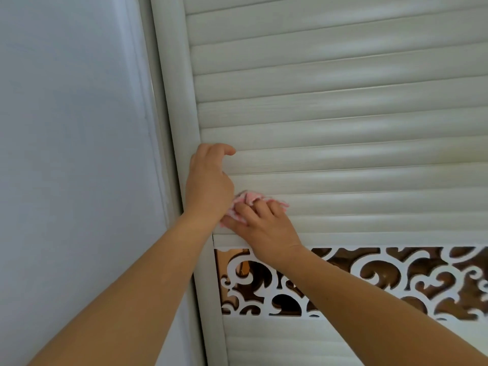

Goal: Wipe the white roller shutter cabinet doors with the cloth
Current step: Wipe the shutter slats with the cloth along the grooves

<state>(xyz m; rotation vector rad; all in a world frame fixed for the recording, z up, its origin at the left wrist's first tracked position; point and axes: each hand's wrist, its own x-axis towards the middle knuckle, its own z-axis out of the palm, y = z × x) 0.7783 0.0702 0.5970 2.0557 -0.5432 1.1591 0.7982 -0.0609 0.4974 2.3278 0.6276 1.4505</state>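
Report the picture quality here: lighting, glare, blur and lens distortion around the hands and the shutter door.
Head view: soft, even light, with faint sheen along the shutter slats and no hard glare; the door frame leans and bows from the wide-angle lens; the left hand and the right hand on the pink cloth are slightly soft, and cast only weak shadows; the scrollwork panel shows brownish reflections.

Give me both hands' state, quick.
Left hand: open, resting on the shutter door, holding nothing.
Right hand: holding the pink cloth.
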